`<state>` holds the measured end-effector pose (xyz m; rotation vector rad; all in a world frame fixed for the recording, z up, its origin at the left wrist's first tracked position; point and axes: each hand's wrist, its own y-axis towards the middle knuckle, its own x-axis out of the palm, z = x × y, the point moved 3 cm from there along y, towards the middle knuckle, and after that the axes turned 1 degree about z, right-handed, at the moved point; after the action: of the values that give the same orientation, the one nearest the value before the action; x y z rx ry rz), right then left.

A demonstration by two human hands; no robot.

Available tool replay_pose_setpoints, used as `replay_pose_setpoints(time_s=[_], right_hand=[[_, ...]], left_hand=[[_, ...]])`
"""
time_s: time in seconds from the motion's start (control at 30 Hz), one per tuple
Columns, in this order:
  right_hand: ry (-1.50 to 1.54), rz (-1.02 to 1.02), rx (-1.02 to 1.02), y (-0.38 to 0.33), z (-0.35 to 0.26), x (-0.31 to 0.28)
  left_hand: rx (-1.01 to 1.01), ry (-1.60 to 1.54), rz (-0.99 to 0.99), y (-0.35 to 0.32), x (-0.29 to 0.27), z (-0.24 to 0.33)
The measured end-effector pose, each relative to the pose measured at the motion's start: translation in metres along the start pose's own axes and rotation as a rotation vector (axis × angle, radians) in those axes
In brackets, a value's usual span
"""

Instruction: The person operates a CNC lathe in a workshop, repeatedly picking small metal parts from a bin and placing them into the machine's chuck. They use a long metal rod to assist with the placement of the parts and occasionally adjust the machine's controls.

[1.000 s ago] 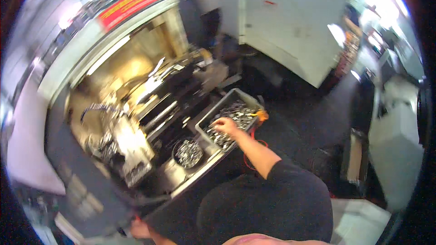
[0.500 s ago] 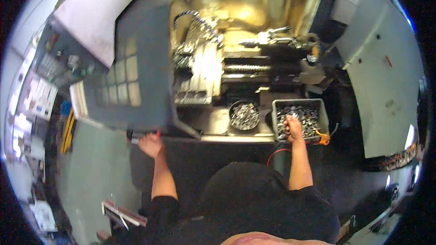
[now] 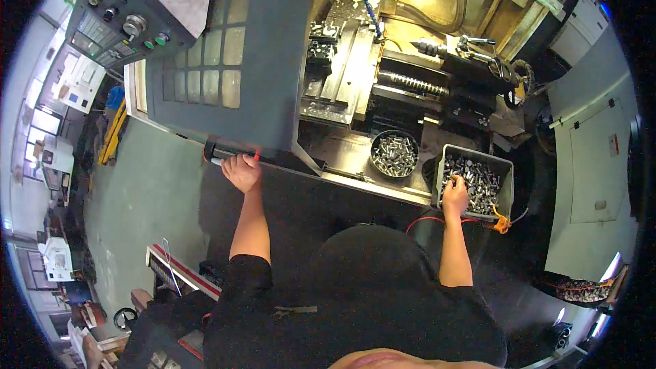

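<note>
My left hand (image 3: pixel 242 172) is closed at the lower edge of the machine's grey sliding door (image 3: pixel 270 89), its fingers curled over a dark bar-like piece with a red end (image 3: pixel 257 154). What exactly the fingers grip is hidden. My right hand (image 3: pixel 455 198) reaches over the near left part of a grey plastic bin (image 3: pixel 507 184) full of small shiny metal parts (image 3: pixel 482 181). Its fingers are drawn together, and whatever lies between the fingertips is too small to make out. Left of the bin, a round dark container (image 3: pixel 373 159) holds similar metal pieces (image 3: pixel 395 154).
Beyond stands the open lathe, with its tool carriage (image 3: pixel 348 75), lead screw (image 3: pixel 417 84) and pointed tailstock centre (image 3: pixel 427 46). A control panel (image 3: pixel 126 31) is at upper left. An orange fitting (image 3: pixel 502 223) hangs on the bin's near corner, and a red hose (image 3: pixel 424 219) runs beside it.
The whole view has turned and shifted, so the machine sits farther right and tilted. My left hand stays at the door's edge; my right hand remains over the bin, its fingers turned differently.
</note>
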<state>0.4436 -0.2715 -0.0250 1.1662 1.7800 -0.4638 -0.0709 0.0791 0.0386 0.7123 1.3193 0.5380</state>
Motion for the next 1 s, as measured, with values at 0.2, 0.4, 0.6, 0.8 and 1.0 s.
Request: replay_pose_setpoints(time_s=[0.2,0.4,0.6,0.8,1.0], right_hand=[[0.019,0.008,-0.055,0.001,0.005,0.004],[0.022,-0.008,-0.045,0.000,-0.001,0.002],[-0.017,-0.032,-0.024,-0.001,-0.002,0.001],[-0.076,-0.054,0.016,-0.002,-0.004,0.002],[-0.075,-0.044,-0.005,-0.002,-0.001,0.004]], left_hand=[[-0.010,-0.024,0.005,0.004,0.000,-0.001],[-0.008,-0.024,0.051,0.004,0.000,-0.003],[-0.004,-0.038,0.048,0.004,0.000,-0.002],[0.002,-0.040,0.041,0.003,0.001,-0.005],[-0.006,-0.040,0.059,0.006,-0.003,0.000]])
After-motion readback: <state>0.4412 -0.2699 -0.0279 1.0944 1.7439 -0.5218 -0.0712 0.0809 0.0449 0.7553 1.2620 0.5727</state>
